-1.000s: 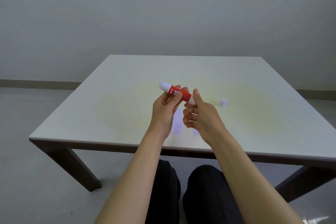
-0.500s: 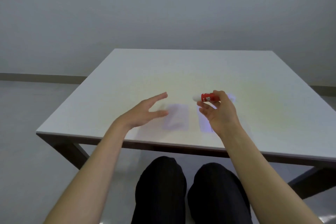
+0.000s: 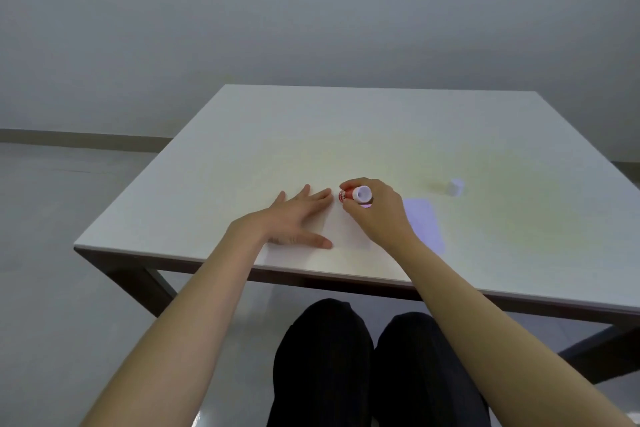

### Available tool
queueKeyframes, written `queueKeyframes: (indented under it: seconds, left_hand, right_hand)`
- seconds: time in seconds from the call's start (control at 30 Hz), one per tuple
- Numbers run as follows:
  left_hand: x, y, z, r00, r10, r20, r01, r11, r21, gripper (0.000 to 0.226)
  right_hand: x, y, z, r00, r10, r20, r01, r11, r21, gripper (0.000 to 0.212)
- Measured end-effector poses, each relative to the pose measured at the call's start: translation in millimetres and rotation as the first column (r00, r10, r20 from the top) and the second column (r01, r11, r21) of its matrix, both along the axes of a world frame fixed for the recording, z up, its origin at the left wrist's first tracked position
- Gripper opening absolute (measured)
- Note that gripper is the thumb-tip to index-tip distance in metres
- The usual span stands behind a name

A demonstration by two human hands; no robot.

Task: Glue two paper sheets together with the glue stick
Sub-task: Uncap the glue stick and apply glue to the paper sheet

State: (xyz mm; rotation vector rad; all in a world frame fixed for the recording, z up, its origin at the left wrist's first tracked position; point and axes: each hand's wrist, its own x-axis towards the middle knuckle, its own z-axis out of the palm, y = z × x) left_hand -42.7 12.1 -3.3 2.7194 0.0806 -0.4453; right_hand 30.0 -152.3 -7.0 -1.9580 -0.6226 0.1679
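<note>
My right hand (image 3: 375,210) grips the red glue stick (image 3: 354,194), tilted with its white base toward me and its tip down at the far edge of a white paper sheet (image 3: 346,234). My left hand (image 3: 294,217) lies flat with fingers spread on that sheet's left side. The sheet is faint against the white table and partly hidden by both hands. A second, pale bluish sheet (image 3: 426,224) lies just right of my right wrist. The glue stick's white cap (image 3: 454,187) stands alone farther right.
The white table (image 3: 346,135) has dark legs, and its near edge runs just below my hands. My knees in dark trousers sit under it. Grey floor and wall surround it.
My left hand has come down flat on the left sheet. My right hand has carried the glue stick left and lowered its tip to that sheet. The view has shifted.
</note>
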Motion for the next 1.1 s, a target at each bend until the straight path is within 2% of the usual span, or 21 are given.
queueKeyframes:
  seconds: [0.27,0.47,0.63,0.77,0.83,1.0,1.1]
  left_hand:
    - [2,3,-5,1.0,-0.003,0.009,0.004,0.999,-0.041,0.093]
    - [4,1,0,0.999,-0.01,-0.045,0.011,1.0,0.028,0.097]
    - [4,0,2,0.998,0.017,-0.067,-0.016,1.0,0.013,0.1]
    - [2,-1,4,0.997,0.007,-0.071,-0.006,1.0,0.017,0.098]
    - [2,-2,5,0.997,0.015,-0.077,-0.014,1.0,0.007,0.098]
    - [-1,-4,7,0.993,0.071,-0.096,-0.073,0.997,-0.021,0.098]
    - [1,-4,8,0.993,0.055,-0.103,-0.056,0.998,-0.007,0.096]
  right_hand:
    - [-7,-3,1,0.993,0.113,0.015,-0.113,0.994,-0.01,0.009]
    - [1,-12,2,0.999,-0.032,0.004,0.032,0.999,0.008,0.015]
    - [-9,-20,4,0.979,0.158,-0.131,-0.157,0.987,0.02,0.01]
    - [-1,-21,0,0.992,0.009,-0.129,0.001,0.997,0.073,0.012]
    - [1,-23,-1,0.993,-0.003,-0.116,0.01,0.998,0.063,0.013]
    - [2,-31,0,0.932,0.267,-0.247,-0.245,0.963,0.117,0.01]
    - [8,-31,1,0.967,0.144,-0.21,-0.114,0.982,0.147,0.012]
